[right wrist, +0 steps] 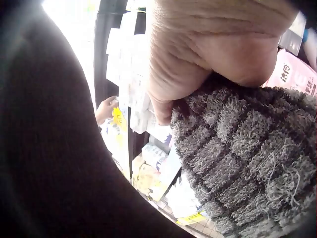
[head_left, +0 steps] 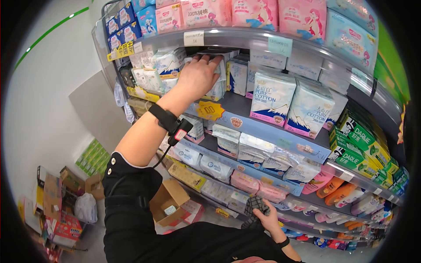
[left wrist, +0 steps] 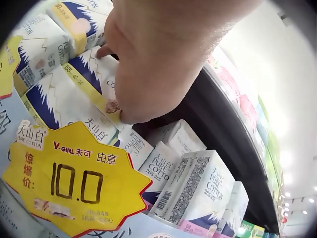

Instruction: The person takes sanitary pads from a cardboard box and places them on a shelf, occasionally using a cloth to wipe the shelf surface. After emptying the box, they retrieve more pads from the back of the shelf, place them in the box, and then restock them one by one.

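My left hand (head_left: pixel 197 78) reaches into the upper shelf and grips a white-and-blue pack of sanitary pads (left wrist: pixel 101 79). In the left wrist view its fingers span the pack's top, one fingertip at the left side; the other fingertips are hidden. Similar packs (left wrist: pixel 44 101) stand tightly beside and in front of it. Low down near the shelf front, my right hand (head_left: pixel 268 218) holds a bunched grey-and-black checked cloth (head_left: pixel 254 212). The right wrist view shows the cloth's thick, looped pile (right wrist: pixel 242 153) close below the palm.
A yellow price sign (left wrist: pixel 74 178) hangs on the shelf edge below the left hand. More Pure Cotton packs (head_left: pixel 272 96) and green toothpaste boxes (head_left: pixel 359 131) stand to the right. Pink packs (head_left: pixel 254 13) line the shelf above. An open carton (head_left: pixel 169 199) sits on the floor.
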{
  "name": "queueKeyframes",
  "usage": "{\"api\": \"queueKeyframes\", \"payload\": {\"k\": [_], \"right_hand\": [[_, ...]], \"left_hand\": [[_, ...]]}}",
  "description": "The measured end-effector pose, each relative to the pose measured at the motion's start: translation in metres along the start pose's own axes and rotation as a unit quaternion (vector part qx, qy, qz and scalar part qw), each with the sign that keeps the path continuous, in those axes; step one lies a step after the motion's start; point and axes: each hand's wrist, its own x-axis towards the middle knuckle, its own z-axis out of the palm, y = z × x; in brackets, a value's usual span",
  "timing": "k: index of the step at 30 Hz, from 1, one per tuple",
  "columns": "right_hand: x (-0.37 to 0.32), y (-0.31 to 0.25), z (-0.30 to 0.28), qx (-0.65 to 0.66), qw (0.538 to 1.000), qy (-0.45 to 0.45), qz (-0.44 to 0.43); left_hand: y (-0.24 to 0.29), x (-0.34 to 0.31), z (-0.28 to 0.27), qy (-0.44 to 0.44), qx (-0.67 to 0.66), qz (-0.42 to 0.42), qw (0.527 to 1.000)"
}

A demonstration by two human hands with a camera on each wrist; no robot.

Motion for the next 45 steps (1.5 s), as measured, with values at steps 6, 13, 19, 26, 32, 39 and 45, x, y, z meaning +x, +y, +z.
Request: {"api": "queueKeyframes", "payload": {"k": [6,13,19,26,32,39,45], "right_hand": [[0.005,0.030,-0.003,0.040,0.998,-0.031,0.039],[0.019,0.051,0.025,0.035,0.987,-0.109,0.111],[0.033,0.058,0.073,-0.054,0.983,-0.117,0.134],[0.038,0.068,0.158,-0.148,0.958,-0.142,0.202],[0.021,0.080,0.199,-0.347,0.891,-0.137,0.258],[-0.042,0.148,0.169,-0.318,0.814,-0.116,0.473],[-0.081,0.228,0.167,-0.292,0.723,-0.142,0.610]], "left_hand": [[0.001,-0.025,-0.025,0.089,-0.075,-0.045,0.992],[-0.014,-0.182,-0.077,0.106,-0.157,-0.191,0.963],[-0.056,-0.427,-0.037,-0.047,-0.187,-0.514,0.836],[-0.070,-0.633,0.052,-0.225,-0.291,-0.680,0.634],[-0.075,-0.704,0.146,-0.388,-0.323,-0.626,0.595],[-0.040,-0.785,0.257,-0.537,-0.292,-0.563,0.556],[0.009,-0.892,0.362,-0.598,-0.219,-0.588,0.499]]}}
